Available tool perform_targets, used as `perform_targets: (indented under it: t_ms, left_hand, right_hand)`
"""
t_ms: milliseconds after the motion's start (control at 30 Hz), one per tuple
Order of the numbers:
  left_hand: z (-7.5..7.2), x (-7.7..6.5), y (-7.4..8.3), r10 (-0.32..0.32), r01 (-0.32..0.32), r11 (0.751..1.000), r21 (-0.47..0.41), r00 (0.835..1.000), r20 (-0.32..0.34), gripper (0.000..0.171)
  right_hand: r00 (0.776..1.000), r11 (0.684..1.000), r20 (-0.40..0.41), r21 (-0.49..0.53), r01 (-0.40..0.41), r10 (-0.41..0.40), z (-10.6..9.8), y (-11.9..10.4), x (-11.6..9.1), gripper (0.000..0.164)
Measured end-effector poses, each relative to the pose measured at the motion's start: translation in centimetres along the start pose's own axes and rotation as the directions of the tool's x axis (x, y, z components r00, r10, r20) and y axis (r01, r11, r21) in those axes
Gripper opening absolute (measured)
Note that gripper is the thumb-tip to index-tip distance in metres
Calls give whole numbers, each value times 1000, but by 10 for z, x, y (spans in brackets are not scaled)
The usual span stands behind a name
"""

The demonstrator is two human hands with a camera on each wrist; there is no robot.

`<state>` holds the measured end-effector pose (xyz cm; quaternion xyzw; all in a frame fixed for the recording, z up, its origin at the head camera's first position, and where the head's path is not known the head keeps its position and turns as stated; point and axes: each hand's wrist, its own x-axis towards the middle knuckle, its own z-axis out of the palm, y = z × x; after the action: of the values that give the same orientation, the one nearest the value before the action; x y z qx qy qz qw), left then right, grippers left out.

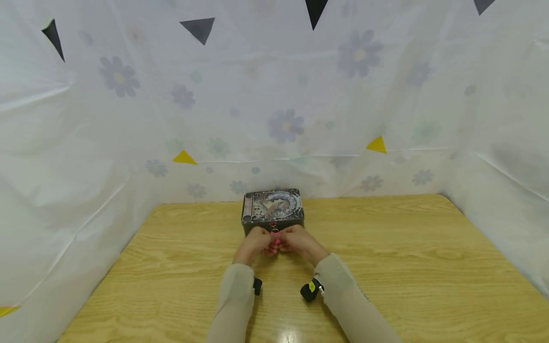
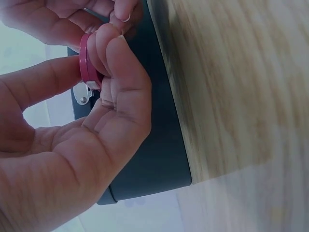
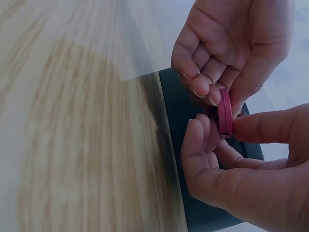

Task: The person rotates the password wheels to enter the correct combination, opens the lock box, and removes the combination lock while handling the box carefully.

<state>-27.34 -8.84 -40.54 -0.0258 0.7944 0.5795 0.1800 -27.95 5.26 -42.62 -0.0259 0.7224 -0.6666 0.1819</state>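
Note:
A dark box (image 1: 273, 205) with a patterned picture on its lid sits near the table's back edge, lid down. At its front, a small pink padlock (image 1: 276, 237) hangs by the metal latch (image 2: 83, 94). My left hand (image 1: 259, 241) pinches the padlock (image 2: 88, 60) between thumb and curled fingers. From the other side my right hand (image 1: 299, 240) also pinches the padlock (image 3: 225, 113), thumb against one face and fingers behind the other. The hands nearly meet, and their fingers hide part of the padlock and latch.
The wooden table (image 1: 407, 257) extends to both sides of the box. White flowered sheeting (image 1: 240, 95) rises close behind the box and along both sides. Black wrist-camera mounts (image 1: 310, 290) sit under the pale sleeves (image 1: 236, 295).

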Motion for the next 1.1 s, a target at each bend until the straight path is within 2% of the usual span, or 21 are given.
perform_targets:
  t_ms: [467,700,1100]
  left_hand:
    - [-1,1,2,7,-7,1000,17,1000,2,24]
    - [0,0,0,15,-15,1000,0,1000,-3,19]
    - [1,-1,1,5,-5,1000,-4,1000,-5,19]
  right_hand:
    - [999,1000,-31,-25,10,-11,-1,1,4,29]
    - [1000,999,0,-36,12,-12,-1,-5,-3,27]
    - [1000,1000,9,-17,16,-16,-1,0,0,28]
